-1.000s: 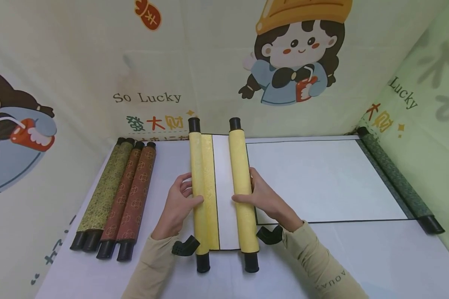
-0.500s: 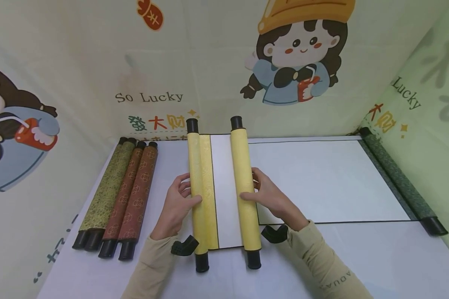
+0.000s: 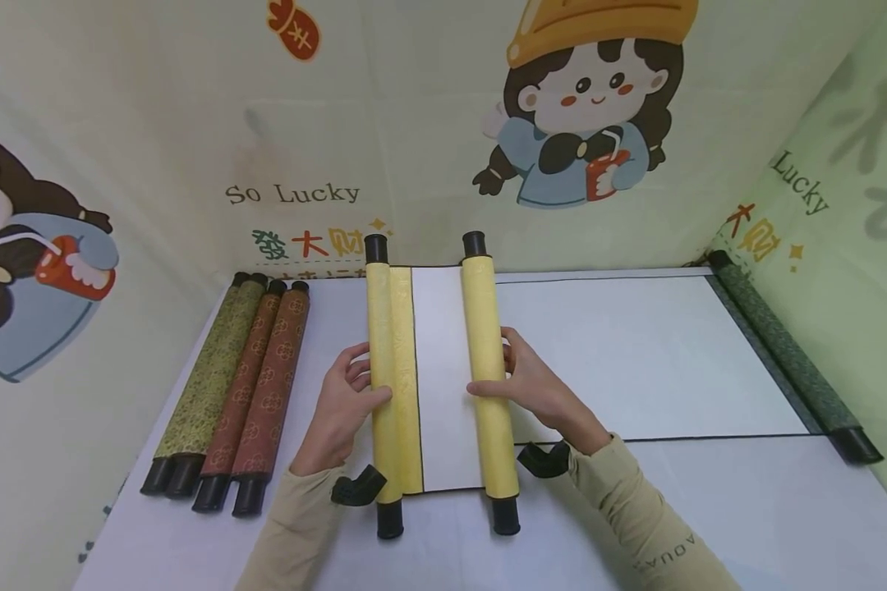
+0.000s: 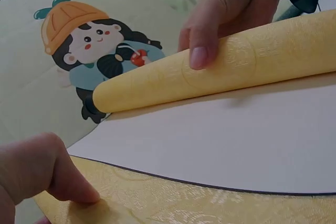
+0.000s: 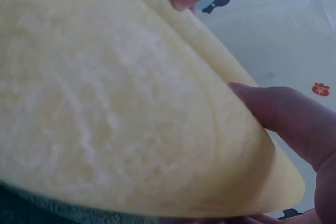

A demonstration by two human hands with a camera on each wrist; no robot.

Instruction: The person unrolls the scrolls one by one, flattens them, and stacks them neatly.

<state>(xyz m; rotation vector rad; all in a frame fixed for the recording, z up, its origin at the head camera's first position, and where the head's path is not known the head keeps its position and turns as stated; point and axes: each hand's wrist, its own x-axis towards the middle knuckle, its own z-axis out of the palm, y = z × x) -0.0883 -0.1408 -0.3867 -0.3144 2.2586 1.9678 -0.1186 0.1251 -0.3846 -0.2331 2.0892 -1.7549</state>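
Observation:
A yellow patterned scroll (image 3: pixel 484 328) with black end knobs stands partly unrolled in the middle of the head view. My left hand (image 3: pixel 343 402) grips its left roller (image 3: pixel 381 328), thumb on top and fingers round the outer side. The thicker right roll is held by my right hand (image 3: pixel 540 386), thumb across its front. Between the two rolls a strip of white paper (image 3: pixel 443 369) shows, bordered by a dark line and a yellow band (image 3: pixel 408 369). In the left wrist view my left thumb (image 4: pixel 73 177) presses the yellow band. The right wrist view shows the roll's yellow backing (image 5: pixel 115 98) close up.
Several rolled scrolls, olive (image 3: pixel 210 377) and reddish brown (image 3: pixel 272 402), lie side by side on the left of the table. On the right a green scroll (image 3: pixel 791 353) lies partly unrolled, its white sheet (image 3: pixel 636 353) flat behind my right hand. A printed cloth (image 3: pixel 414 123) hangs behind.
The two yellow rolls have moved slightly apart, the left one leftward and the right one rightward. More white paper shows between them. Both hands keep their grip.

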